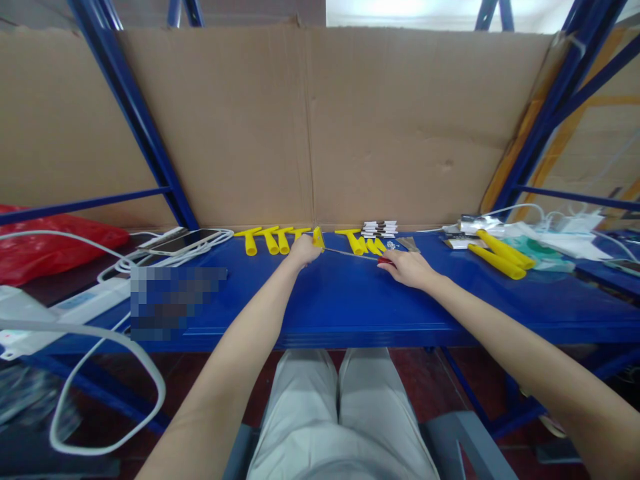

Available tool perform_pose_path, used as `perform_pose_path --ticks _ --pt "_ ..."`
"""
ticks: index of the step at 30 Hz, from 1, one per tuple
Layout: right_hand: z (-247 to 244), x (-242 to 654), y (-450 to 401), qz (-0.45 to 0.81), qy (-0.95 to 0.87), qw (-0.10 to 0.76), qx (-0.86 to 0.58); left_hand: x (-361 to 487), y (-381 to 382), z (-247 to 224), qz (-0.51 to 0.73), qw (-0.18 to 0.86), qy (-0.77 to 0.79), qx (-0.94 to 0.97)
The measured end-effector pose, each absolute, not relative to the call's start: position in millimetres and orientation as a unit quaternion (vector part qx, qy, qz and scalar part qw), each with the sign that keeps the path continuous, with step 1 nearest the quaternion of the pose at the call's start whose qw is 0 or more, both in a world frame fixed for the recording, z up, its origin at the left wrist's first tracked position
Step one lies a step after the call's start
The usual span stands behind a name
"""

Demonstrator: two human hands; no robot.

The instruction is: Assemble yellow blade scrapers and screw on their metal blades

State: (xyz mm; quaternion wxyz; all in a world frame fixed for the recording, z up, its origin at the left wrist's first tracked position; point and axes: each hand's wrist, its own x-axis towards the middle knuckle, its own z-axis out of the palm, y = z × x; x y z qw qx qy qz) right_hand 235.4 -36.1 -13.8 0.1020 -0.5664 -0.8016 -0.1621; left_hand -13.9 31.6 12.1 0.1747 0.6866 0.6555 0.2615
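Note:
My left hand [304,252] is closed around a yellow T-shaped handle [318,237], its head raised off the table. My right hand [409,268] grips the red handle of a screwdriver [357,254]. The screwdriver's long thin shaft points left, and its tip meets the yellow head or lies right beside it; contact is too small to tell. Left of my left hand, several yellow T-shaped handles [271,241] stand in a row along the cardboard. Between my hands lies another yellow T-shaped handle [357,243], with small yellow pieces [373,247] and small metal parts [391,247] close by.
A stack of white-and-dark packs [379,229] sits behind the small parts. Yellow tubes [500,259] and plastic bags [543,250] lie on the right. White cables [210,243], a power strip [95,300] and a red bag [60,247] occupy the left. A cardboard wall [400,133] backs the blue table [345,303].

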Motion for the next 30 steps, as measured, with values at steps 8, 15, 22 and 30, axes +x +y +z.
perform_pose_path --ticks 8,15,22,30 --pt "-16.0 237.2 -30.6 -0.127 -0.813 0.129 -0.554 -13.5 32.2 8.4 0.279 0.163 0.645 0.692" --pt "-11.4 233.6 -38.1 -0.189 -0.796 0.083 -0.569 -13.7 33.2 11.4 0.256 0.112 0.662 0.696" --pt "-14.0 231.2 -35.6 -0.142 -0.807 0.095 -0.566 -13.7 33.7 14.4 0.264 0.083 0.672 0.687" --pt "-14.7 236.9 -33.1 -0.151 -0.795 0.117 -0.575 -12.4 32.1 14.8 0.298 0.092 0.653 0.691"
